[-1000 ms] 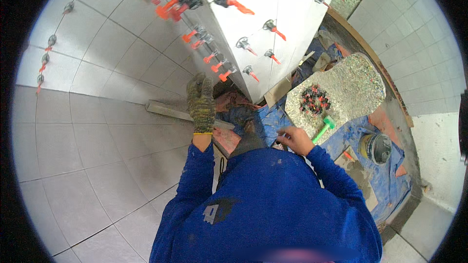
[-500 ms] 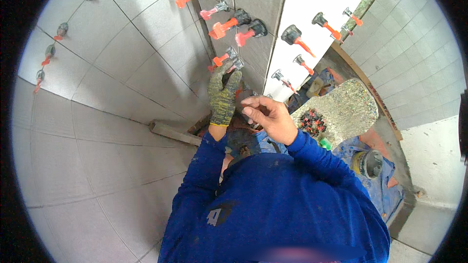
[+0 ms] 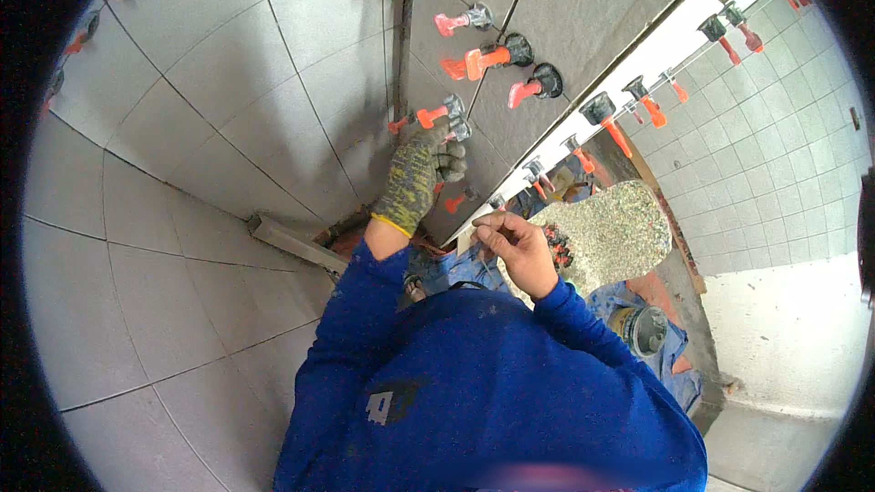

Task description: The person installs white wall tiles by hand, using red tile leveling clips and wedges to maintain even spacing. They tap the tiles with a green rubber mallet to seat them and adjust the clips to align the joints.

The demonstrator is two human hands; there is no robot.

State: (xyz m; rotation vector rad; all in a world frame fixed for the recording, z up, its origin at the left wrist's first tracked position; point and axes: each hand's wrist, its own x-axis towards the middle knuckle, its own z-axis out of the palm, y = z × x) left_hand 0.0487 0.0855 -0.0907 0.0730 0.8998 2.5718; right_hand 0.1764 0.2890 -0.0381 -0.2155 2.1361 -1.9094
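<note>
My left hand [image 3: 416, 178], in a mottled green-yellow knit glove, is raised to the grey wall tile [image 3: 497, 118]. Its fingers curl round a tile leveling clip [image 3: 457, 132] with a grey cap; the handle is mostly hidden by the glove. Just above, another leveling clip [image 3: 441, 113] with an orange handle sticks out. Lower and to the right, my bare right hand [image 3: 521, 253] is held in a pinch near the tile's lower edge. What lies between its fingertips, if anything, I cannot make out. More clips with red T-handles, such as one leveling clip [image 3: 492, 60], stand along the joints above.
A speckled board [image 3: 620, 237] carries a pile of red and black clip parts [image 3: 557, 248]. Beside it a bucket [image 3: 645, 331] stands on blue sheeting [image 3: 674, 351]. A grey bar [image 3: 296, 246] lies by the left wall. Clips line the white edge [image 3: 656, 64] at right.
The view has shifted, so the tile face shows wider and the white edge narrower. My left hand stays at the clips with its fingers more curled; my right hand remains pinched, slightly lower.
</note>
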